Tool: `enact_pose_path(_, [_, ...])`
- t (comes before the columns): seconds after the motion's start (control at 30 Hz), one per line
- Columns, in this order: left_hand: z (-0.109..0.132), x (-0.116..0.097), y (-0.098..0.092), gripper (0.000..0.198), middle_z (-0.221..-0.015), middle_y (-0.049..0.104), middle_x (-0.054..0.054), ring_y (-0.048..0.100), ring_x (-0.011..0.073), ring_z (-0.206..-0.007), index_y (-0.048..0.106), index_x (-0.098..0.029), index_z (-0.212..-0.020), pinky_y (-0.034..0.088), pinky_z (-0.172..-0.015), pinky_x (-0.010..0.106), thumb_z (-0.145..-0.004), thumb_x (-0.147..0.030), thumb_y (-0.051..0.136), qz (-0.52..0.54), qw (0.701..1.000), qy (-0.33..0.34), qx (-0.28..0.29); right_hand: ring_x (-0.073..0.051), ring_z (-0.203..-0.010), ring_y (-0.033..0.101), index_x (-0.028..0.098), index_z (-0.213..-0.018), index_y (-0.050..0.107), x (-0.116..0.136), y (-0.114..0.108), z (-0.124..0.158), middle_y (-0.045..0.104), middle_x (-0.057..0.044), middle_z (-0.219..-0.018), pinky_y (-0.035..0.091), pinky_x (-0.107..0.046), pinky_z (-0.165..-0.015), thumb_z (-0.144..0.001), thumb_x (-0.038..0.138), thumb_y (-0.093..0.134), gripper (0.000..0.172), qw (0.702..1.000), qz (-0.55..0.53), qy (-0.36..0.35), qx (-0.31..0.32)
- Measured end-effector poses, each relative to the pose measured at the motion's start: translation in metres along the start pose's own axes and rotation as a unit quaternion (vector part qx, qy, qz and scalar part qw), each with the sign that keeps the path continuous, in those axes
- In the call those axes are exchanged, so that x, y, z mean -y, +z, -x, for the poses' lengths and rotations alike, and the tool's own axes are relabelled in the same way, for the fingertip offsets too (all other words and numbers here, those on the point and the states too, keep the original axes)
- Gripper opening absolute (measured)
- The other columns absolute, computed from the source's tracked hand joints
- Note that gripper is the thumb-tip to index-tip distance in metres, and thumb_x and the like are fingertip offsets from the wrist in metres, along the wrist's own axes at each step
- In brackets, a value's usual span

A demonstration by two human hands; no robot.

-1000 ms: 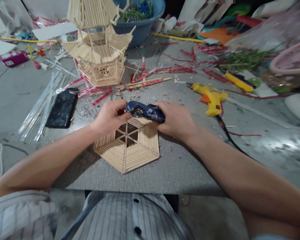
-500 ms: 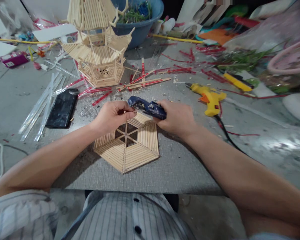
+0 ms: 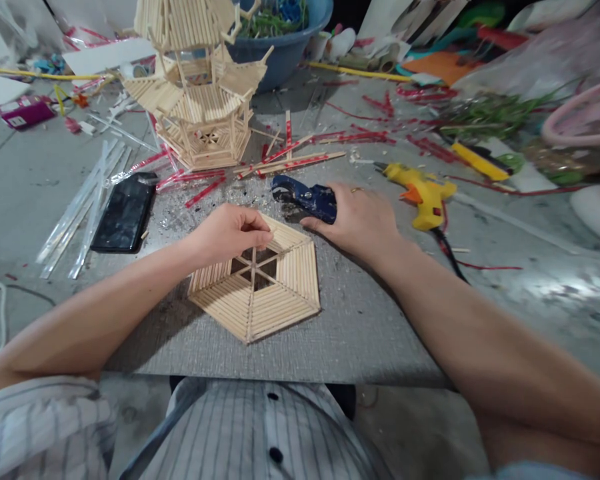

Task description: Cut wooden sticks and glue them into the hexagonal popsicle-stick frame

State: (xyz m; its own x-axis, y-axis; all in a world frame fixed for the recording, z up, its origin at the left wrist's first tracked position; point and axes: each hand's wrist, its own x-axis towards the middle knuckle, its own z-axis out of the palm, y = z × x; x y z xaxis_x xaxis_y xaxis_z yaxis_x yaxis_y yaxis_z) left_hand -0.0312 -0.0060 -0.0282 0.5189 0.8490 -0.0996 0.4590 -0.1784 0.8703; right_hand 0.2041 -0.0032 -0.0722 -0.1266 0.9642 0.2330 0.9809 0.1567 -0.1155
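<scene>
A flat hexagonal panel of pale wooden sticks (image 3: 280,303) lies on the table, its open centre crossed by sticks. My left hand (image 3: 230,233) is over its upper left part, thumb and fingertips pinched together. Whatever is between those fingertips is too small or hidden to make out. Right of it, my right hand (image 3: 365,217) is closed round the handles of a dark blue hand cutter (image 3: 307,198). The cutter's curved head points left, beyond the panel's far edge and low over the table.
A pagoda-like stick model (image 3: 205,103) stands at the back, before a blue basin (image 3: 280,53). A phone (image 3: 125,213) and clear glue sticks (image 3: 87,210) lie left. Red-marked sticks (image 3: 300,162) lie beyond the cutter. A yellow glue gun (image 3: 420,193) with its cord is at right.
My right hand and the cutter have moved right and away from my left fingertips, down towards the table. My left hand stays pinched over the panel, nearly in place.
</scene>
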Motion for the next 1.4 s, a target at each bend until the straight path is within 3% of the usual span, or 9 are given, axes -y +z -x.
enact_pose_path(0.27, [-0.001,0.005,0.001,0.009,-0.054,0.056,-0.005,0.046,0.0065,-0.052,0.068,-0.016,-0.065,0.036,-0.053,0.021,-0.073,-0.02,0.066,-0.052,0.994,0.033,-0.091,-0.038,-0.1,0.061,0.011,-0.127,0.054,0.004,-0.009,0.002,0.064,-0.023,-0.111,0.042,-0.049,-0.084,-0.082,0.063,0.054,0.069,1.0,-0.016,-0.016,0.002])
enact_pose_path(0.4, [-0.001,0.001,0.0,0.009,-0.058,0.058,-0.004,0.046,0.007,-0.054,0.067,-0.014,-0.066,0.036,-0.054,0.022,-0.07,-0.023,0.068,-0.091,0.984,0.027,-0.148,-0.034,-0.098,0.062,0.017,-0.124,0.056,0.01,-0.015,0.008,0.066,-0.016,-0.109,0.044,-0.045,-0.083,-0.083,0.047,0.056,0.05,0.997,-0.046,-0.061,-0.017])
enact_pose_path(0.53, [0.002,-0.003,0.001,0.014,-0.051,0.047,-0.006,0.038,0.0055,-0.053,0.057,-0.014,-0.058,0.03,-0.052,0.02,-0.068,-0.018,0.066,-0.103,0.977,0.034,-0.181,-0.034,-0.098,0.062,0.02,-0.119,0.057,0.014,-0.013,0.011,0.068,-0.014,-0.106,0.045,-0.046,-0.084,-0.075,0.037,0.062,0.048,0.993,-0.053,-0.104,-0.028])
enact_pose_path(1.0, [-0.001,0.007,0.001,0.02,-0.054,0.039,-0.005,0.035,0.0065,-0.055,0.051,-0.015,-0.058,0.026,-0.049,0.02,-0.074,-0.023,0.06,-0.128,0.972,0.099,-0.171,-0.033,-0.093,0.064,0.016,-0.116,0.058,0.018,-0.012,0.014,0.069,-0.015,-0.105,0.043,-0.043,-0.08,-0.075,0.038,0.059,0.046,0.991,-0.047,-0.122,-0.033])
enact_pose_path(1.4, [0.0,0.008,0.0,0.02,-0.055,0.039,-0.005,0.036,0.0068,-0.056,0.049,-0.016,-0.058,0.026,-0.049,0.02,-0.075,-0.022,0.058,-0.146,0.969,0.122,-0.155,-0.033,-0.089,0.064,0.014,-0.116,0.059,0.019,-0.016,0.013,0.07,-0.016,-0.102,0.043,-0.042,-0.075,-0.074,0.035,0.06,0.047,0.991,-0.05,-0.122,0.01])
